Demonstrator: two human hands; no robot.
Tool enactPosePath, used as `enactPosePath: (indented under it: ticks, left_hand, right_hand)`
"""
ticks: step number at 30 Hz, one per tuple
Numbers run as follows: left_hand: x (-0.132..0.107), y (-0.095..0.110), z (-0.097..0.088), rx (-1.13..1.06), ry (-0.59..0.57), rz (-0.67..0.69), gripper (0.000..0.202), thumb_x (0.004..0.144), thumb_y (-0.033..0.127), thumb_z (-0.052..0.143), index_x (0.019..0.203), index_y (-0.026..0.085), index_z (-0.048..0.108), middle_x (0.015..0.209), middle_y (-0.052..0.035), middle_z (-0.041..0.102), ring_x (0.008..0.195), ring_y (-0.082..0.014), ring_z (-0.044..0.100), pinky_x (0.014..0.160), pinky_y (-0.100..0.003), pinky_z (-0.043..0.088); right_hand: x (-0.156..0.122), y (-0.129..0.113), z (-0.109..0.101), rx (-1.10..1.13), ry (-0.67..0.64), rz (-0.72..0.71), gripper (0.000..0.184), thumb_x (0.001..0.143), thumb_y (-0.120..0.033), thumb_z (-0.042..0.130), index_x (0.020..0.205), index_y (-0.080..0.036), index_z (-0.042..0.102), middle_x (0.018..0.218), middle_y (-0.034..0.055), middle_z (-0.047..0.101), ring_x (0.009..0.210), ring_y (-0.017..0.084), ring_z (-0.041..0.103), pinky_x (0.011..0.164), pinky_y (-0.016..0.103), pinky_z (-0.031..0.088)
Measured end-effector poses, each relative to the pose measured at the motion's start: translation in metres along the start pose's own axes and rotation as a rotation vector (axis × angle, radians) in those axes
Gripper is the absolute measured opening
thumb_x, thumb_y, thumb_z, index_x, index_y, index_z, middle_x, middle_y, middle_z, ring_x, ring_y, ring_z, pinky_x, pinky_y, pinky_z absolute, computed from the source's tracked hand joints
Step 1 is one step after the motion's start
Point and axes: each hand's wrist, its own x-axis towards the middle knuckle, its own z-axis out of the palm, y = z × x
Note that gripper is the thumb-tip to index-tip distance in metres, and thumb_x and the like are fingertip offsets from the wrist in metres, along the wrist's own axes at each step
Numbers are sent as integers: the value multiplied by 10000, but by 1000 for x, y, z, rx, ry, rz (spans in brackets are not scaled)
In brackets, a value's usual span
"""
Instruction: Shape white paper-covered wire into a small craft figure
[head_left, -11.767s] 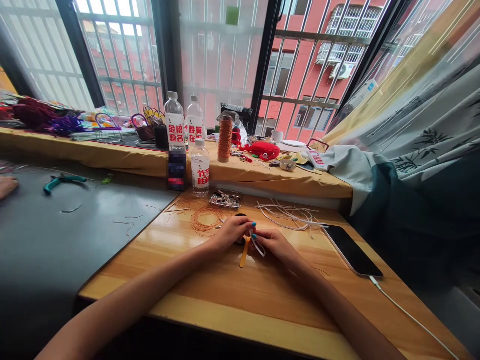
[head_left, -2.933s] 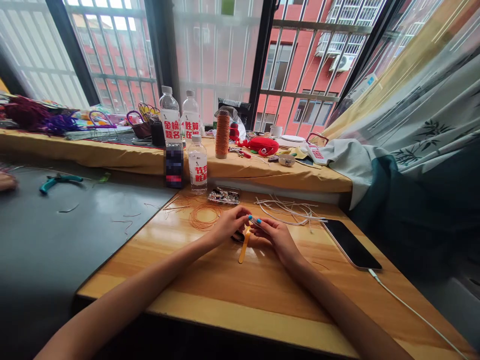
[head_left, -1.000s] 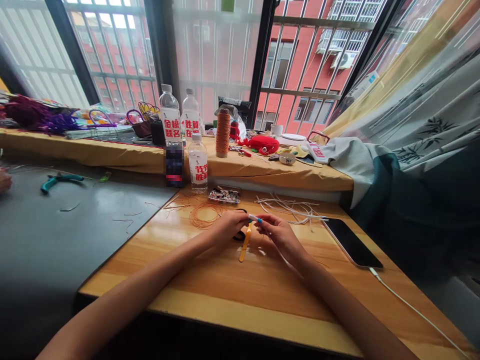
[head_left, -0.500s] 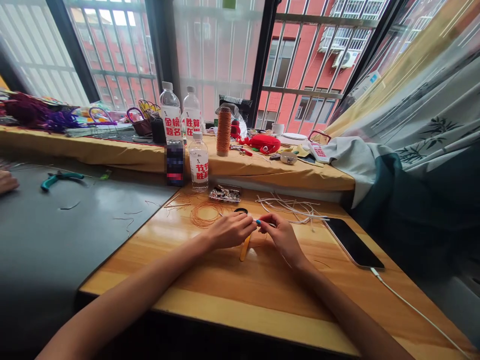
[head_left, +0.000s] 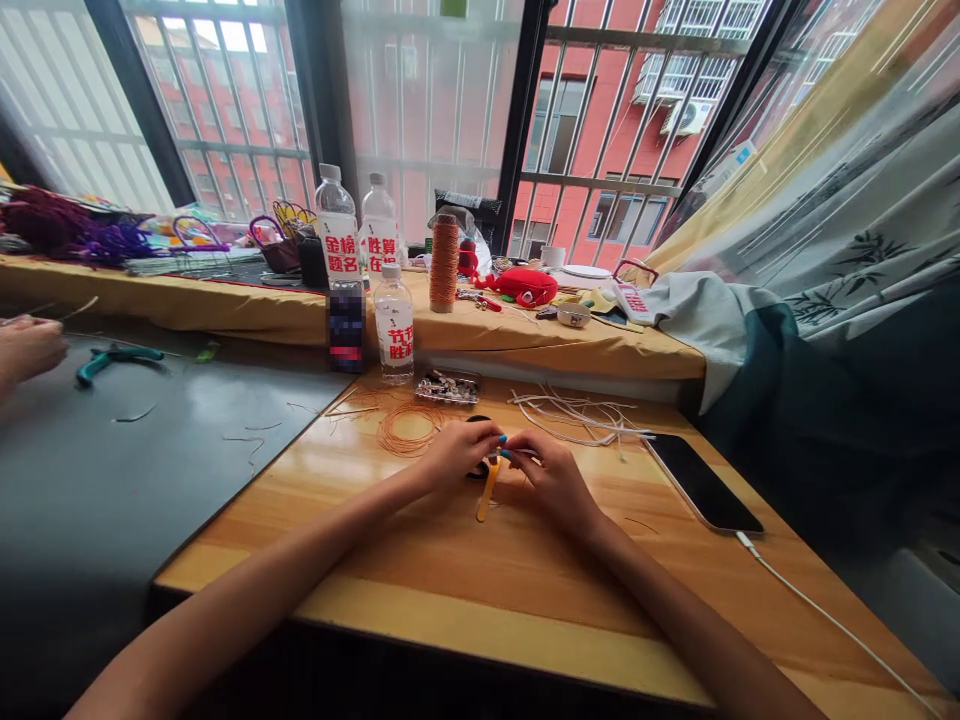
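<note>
My left hand (head_left: 459, 455) and my right hand (head_left: 555, 475) meet above the wooden table (head_left: 450, 570). Both have their fingers pinched together, with blue showing at the fingertips. Something thin and pale lies between the right fingers; it is too small to name. Beneath the hands are an orange flat strip (head_left: 487, 492) and a black rounded thing (head_left: 478, 468), partly hidden by my left hand. A coil of copper-coloured wire (head_left: 381, 430) lies left of my hands, and a loose bundle of white cords (head_left: 574, 420) lies behind my right hand.
A phone (head_left: 705, 482) on a white cable lies right. Behind stand a clear box of small parts (head_left: 448, 388), a water bottle (head_left: 394, 330) and a spool of orange-brown thread (head_left: 444, 265). At left, another person's hand (head_left: 34, 348) holds a thin strand near teal pliers (head_left: 116, 360).
My hands have shifted slightly; the left fingertips have turned and come closer to the right ones. More of the orange strip shows. The other person's hand has come further into view with a strand.
</note>
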Motion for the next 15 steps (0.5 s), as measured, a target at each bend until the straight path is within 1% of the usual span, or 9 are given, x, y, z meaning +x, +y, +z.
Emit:
enactPosePath:
  ticks: [2,4,6,8,10,13,15]
  left_hand:
    - [1,2,0,-68,-28,-66,189,793,209,373,769,158,554,609,28,562,569,-91,528,531,-170,386]
    - [0,4,1,-22,-8,-75,185,793,204,372,751,153,544,597,24,542,557,-94,512,524,-176,381]
    - [0,4,3,116,46,-18,194,805,212,361,744,151,534,620,12,531,572,-102,492,530,-190,373]
    - [-1,0,5,268,98,68,200,818,210,347,748,152,525,655,-2,523,605,-113,478,547,-203,367]
    - [-2,-4,6,384,135,127,202,828,195,330,765,148,516,684,-18,522,642,-126,476,569,-215,369]
    - [-2,-9,4,520,183,158,177,831,174,332,815,140,505,722,-40,533,678,-144,486,608,-237,378]
    - [-2,-10,1,583,193,167,158,829,169,343,857,141,496,746,-48,538,682,-148,496,619,-244,382]
  right_hand:
    - [0,2,1,8,4,-6,103,732,-270,509,744,-194,578,731,14,572,693,146,533,657,269,407]
    - [2,6,2,105,-2,55,113,713,-285,530,753,-189,573,751,14,576,707,144,534,666,269,408]
    - [5,11,3,282,-19,204,159,673,-302,567,776,-182,552,735,6,576,646,129,534,610,256,417]
    - [7,15,3,464,-38,379,253,619,-301,615,820,-178,522,682,-8,575,554,106,519,526,232,406]
    - [9,17,1,594,-35,511,336,586,-281,643,871,-176,499,665,-4,589,508,90,504,483,211,389]
    - [9,17,-2,678,16,628,356,577,-231,650,893,-174,496,681,15,607,469,70,479,451,195,370]
    - [9,17,-4,676,33,664,345,563,-201,652,877,-173,513,653,8,599,424,57,442,415,190,344]
